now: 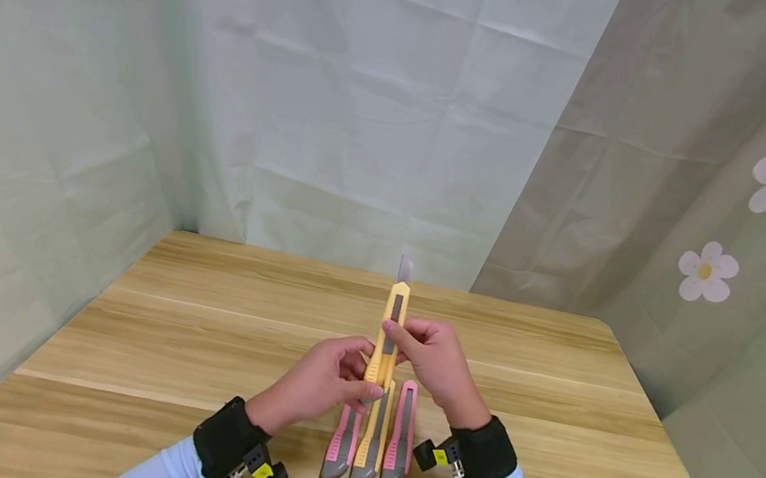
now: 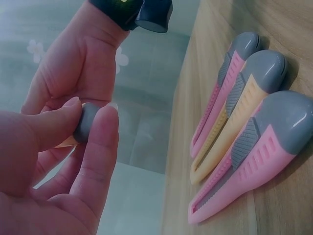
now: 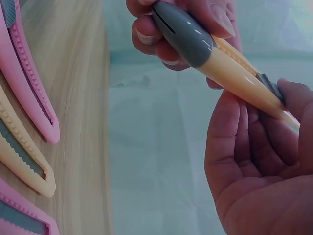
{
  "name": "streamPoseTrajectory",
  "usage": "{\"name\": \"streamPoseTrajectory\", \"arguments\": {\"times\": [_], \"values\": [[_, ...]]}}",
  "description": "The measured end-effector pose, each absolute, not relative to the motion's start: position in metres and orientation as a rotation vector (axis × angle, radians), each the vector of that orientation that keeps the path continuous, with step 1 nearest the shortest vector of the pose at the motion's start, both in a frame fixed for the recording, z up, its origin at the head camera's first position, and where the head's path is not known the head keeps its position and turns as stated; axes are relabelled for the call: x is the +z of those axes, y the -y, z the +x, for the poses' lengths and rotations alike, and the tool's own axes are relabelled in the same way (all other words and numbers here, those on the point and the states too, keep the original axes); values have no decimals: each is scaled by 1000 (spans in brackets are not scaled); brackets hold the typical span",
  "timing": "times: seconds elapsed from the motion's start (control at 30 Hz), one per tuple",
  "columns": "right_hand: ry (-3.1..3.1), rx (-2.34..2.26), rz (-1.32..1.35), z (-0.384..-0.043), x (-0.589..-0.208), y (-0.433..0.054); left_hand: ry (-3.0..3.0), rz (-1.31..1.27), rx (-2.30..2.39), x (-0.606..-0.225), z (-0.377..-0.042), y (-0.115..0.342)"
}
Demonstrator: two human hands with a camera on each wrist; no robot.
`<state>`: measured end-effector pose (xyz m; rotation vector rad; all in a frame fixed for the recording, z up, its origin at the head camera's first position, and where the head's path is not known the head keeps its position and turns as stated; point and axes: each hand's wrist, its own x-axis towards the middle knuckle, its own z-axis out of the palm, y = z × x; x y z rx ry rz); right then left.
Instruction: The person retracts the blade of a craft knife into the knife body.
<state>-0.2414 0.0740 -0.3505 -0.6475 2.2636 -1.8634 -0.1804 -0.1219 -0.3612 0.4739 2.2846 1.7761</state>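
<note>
A yellow utility knife (image 1: pixel 380 357) with a grey end is held up over the table, its blade (image 1: pixel 406 270) out and pointing away from me. My left hand (image 1: pixel 322 373) pinches the grey butt end (image 2: pixel 87 123) between thumb and fingers. Nearer the blade, my right hand (image 1: pixel 434 362) grips the body, with its thumb at the grey slider (image 3: pixel 270 87). Below lie three more utility knives side by side: a left pink knife (image 1: pixel 341 445), a middle yellow knife (image 1: pixel 372 440) and a right pink knife (image 1: pixel 401 436). No blade shows on these three.
The wooden table (image 1: pixel 229 298) carries the knives near its front edge. A pale curtain (image 1: pixel 375 102) hangs behind it, and flowered cloth (image 1: pixel 752 352) stands at the right. Each wrist wears a black band (image 1: pixel 484 451) with a small camera.
</note>
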Motion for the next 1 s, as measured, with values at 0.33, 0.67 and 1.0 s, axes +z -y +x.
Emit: {"name": "streamPoseTrajectory", "arguments": {"times": [0.33,0.67,1.0], "values": [[-2278,-1866,-687,-240,-349,-76,-2274,478,1769,-360,-179,123],[-2250,-1857,-736,-240,-348,-76,-2273,470,1765,-358,-178,124],[-2276,-1826,-807,-238,-351,-77,-2300,424,1728,-356,-179,123]]}}
